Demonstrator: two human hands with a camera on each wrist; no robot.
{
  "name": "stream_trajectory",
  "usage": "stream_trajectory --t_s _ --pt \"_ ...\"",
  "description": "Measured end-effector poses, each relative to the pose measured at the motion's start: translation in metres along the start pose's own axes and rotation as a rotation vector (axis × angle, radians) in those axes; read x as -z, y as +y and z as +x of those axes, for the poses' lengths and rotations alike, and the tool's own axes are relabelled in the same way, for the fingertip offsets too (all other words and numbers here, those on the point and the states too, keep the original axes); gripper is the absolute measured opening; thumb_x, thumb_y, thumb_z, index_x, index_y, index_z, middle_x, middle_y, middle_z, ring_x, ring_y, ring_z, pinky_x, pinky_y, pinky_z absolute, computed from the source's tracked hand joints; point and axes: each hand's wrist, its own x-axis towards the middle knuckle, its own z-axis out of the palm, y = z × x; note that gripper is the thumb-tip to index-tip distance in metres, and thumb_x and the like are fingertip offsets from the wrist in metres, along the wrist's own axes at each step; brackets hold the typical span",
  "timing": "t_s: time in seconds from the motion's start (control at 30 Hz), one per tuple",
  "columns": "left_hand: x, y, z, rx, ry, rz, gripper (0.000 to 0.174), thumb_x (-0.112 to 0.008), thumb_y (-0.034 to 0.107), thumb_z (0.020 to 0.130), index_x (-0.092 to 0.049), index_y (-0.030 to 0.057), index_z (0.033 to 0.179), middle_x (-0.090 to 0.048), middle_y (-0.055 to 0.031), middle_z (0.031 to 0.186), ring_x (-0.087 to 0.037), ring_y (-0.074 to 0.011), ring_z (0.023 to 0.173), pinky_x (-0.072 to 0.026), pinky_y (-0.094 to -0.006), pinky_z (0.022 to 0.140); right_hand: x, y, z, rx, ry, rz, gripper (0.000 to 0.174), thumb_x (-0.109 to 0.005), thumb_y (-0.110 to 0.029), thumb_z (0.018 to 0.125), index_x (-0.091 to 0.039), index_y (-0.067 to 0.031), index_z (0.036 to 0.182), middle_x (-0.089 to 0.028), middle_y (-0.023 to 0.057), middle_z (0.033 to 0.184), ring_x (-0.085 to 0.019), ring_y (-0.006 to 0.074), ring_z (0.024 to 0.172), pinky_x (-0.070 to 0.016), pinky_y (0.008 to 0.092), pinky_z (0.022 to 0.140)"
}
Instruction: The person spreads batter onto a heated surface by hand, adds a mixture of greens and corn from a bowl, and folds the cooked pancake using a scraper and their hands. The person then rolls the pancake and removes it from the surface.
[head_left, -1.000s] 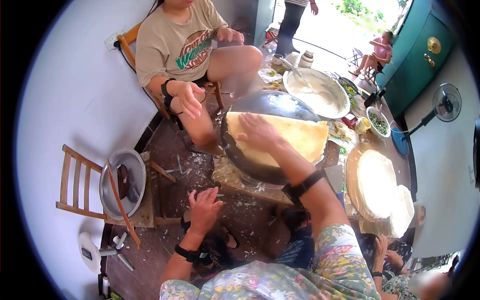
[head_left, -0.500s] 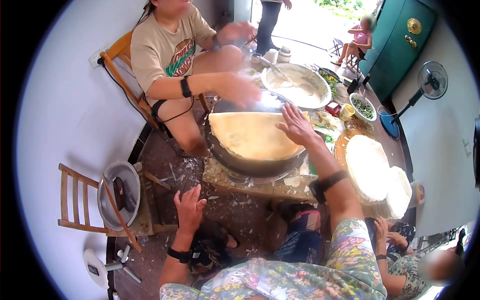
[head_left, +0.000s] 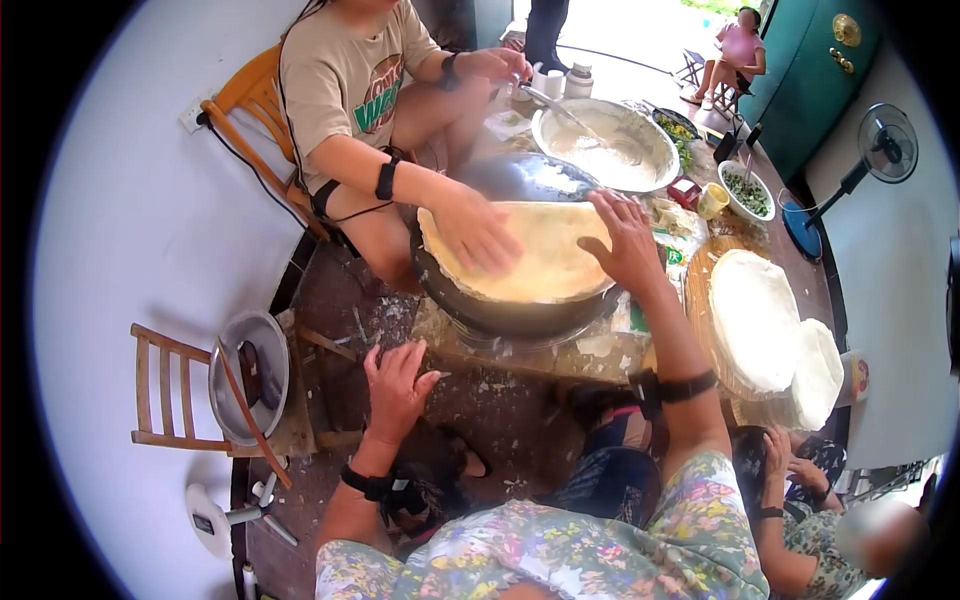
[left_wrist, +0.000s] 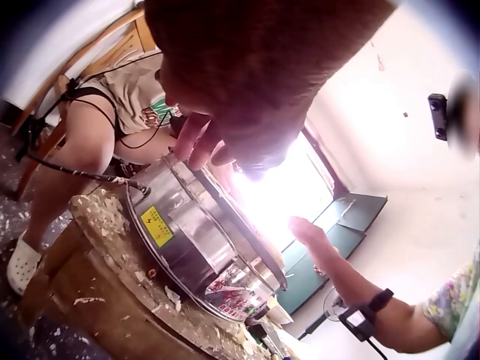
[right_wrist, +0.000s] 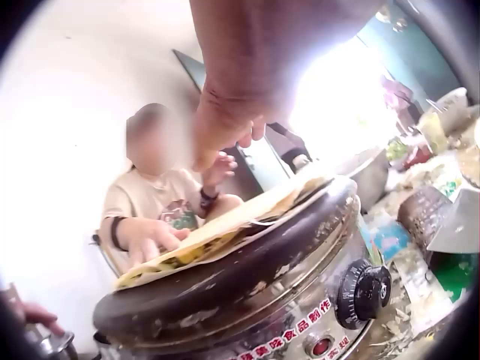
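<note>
A folded flatbread [head_left: 545,255] lies on the round dark griddle [head_left: 500,318]; green and yellow filling shows at its edge in the right wrist view. My right hand [head_left: 630,245] is at the bread's right end, fingers extended; whether it touches cannot be told, and in the right wrist view the hand [right_wrist: 240,82] appears above the bread. My left hand [head_left: 398,390] is held in the air in front of the griddle, fingers spread and empty. The seated person's hand [head_left: 480,238] lies on the bread's left part.
Behind the griddle stands a batter bowl [head_left: 655,180] with a ladle. Stacked pale flatbreads [head_left: 752,320] lie on a round board at the right. A bowl of chopped greens [head_left: 748,190] and a fan [head_left: 886,145] are farther right. A metal basin [head_left: 275,345] sits on a chair at the left.
My right hand has moved from the bread's left part to its right end. The seated person's one hand has come onto the bread, and the other has moved to the ladle's handle.
</note>
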Motion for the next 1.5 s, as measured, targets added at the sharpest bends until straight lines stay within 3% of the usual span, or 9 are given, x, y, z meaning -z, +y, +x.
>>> stream_trajectory --t_s 0.07,0.17,0.47,0.57,0.77,0.97,1.13,1.37,1.5 --pt "0.004 0.003 0.010 -0.035 -0.002 -0.009 0.037 -0.065 0.029 0.086 -0.061 0.0054 0.114 -0.061 -0.0076 0.109 -0.056 -0.0243 0.104 -0.0290 -0.0496 0.104 0.006 -0.024 -0.023 0.181 0.124 0.028 0.042 -0.071 -0.022 0.079 -0.062 -0.0060 0.117 -0.063 0.0119 0.116 -0.055 0.0269 0.112 -0.0398 0.0429 0.102" --pt "0.010 0.012 0.034 -0.110 0.052 -0.034 0.030 -0.070 0.020 0.080 -0.064 0.0059 0.105 -0.061 -0.0063 0.103 -0.057 -0.0238 0.097 -0.0319 -0.0475 0.100 -0.001 -0.050 -0.044 0.370 0.006 -0.053 0.015 -0.068 -0.017 0.075 -0.062 -0.0101 0.087 -0.060 0.0057 0.087 -0.056 0.0219 0.092 -0.0436 0.0377 0.086" --pt "0.013 0.028 0.082 -0.243 0.077 -0.038 0.020 -0.071 0.017 0.080 -0.066 0.0065 0.096 -0.061 -0.0038 0.095 -0.057 -0.0216 0.090 -0.0336 -0.0440 0.096 -0.012 -0.050 -0.026 0.566 0.030 -0.108 0.008 -0.062 -0.014 0.069 -0.056 -0.0135 0.066 -0.053 0.0022 0.074 -0.053 0.0211 0.080 -0.0402 0.0344 0.076" --pt "0.006 0.031 0.092 -0.284 0.086 -0.039 0.019 -0.071 0.016 0.077 -0.065 0.0087 0.093 -0.059 -0.0025 0.092 -0.056 -0.0204 0.089 -0.0336 -0.0437 0.095 -0.013 -0.051 -0.025 0.532 -0.112 -0.202 0.012 -0.067 -0.021 0.073 -0.060 -0.0113 0.075 -0.055 0.0036 0.079 -0.055 0.0198 0.085 -0.0407 0.0341 0.083" --pt "-0.008 0.043 0.111 -0.358 0.092 -0.046 0.021 -0.072 0.018 0.075 -0.064 0.0094 0.092 -0.060 -0.0024 0.092 -0.057 -0.0208 0.091 -0.0334 -0.0442 0.095 0.002 -0.063 -0.053 0.409 0.149 -0.108 0.012 -0.068 -0.019 0.071 -0.058 -0.0128 0.074 -0.054 0.0023 0.073 -0.055 0.0206 0.080 -0.0418 0.0352 0.076" --pt "-0.015 0.040 0.115 -0.349 0.064 -0.056 0.024 -0.070 0.019 0.080 -0.068 0.0046 0.099 -0.064 -0.0064 0.100 -0.058 -0.0240 0.095 -0.0323 -0.0450 0.099 -0.022 0.033 -0.215 -0.435 0.045 -0.243 0.041 -0.071 -0.022 0.077 -0.060 -0.0093 0.114 -0.064 0.0094 0.103 -0.059 0.0295 0.098 -0.0442 0.0409 0.089" --pt "-0.016 0.046 0.119 -0.351 0.051 -0.045 0.024 -0.069 0.020 0.081 -0.067 0.0048 0.100 -0.064 -0.0061 0.102 -0.057 -0.0245 0.097 -0.0318 -0.0440 0.099 -0.037 0.082 -0.278 -0.727 -0.218 -0.384 0.061 -0.070 -0.023 0.077 -0.049 -0.0091 0.132 -0.062 0.0121 0.099 -0.060 0.0310 0.095 -0.0483 0.0441 0.081" --pt "-0.015 0.048 0.123 -0.337 0.084 0.003 0.021 -0.071 0.019 0.078 -0.067 0.0074 0.095 -0.063 -0.0031 0.096 -0.058 -0.0216 0.094 -0.0331 -0.0437 0.096 -0.052 0.093 -0.280 -0.506 -0.011 -0.294 0.057 -0.058 -0.017 0.084 -0.043 -0.0102 0.138 -0.059 0.0159 0.094 -0.062 0.0339 0.084 -0.0509 0.0470 0.069" --pt "-0.020 0.041 0.125 -0.332 0.086 0.000 0.022 -0.071 0.020 0.077 -0.067 0.0083 0.096 -0.063 -0.0027 0.095 -0.058 -0.0208 0.096 -0.0325 -0.0438 0.097 0.032 0.015 -0.263 -0.484 0.089 -0.185 0.045 -0.060 -0.019 0.086 -0.056 -0.0126 0.130 -0.057 0.0144 0.086 -0.061 0.0347 0.076 -0.0499 0.0449 0.063"
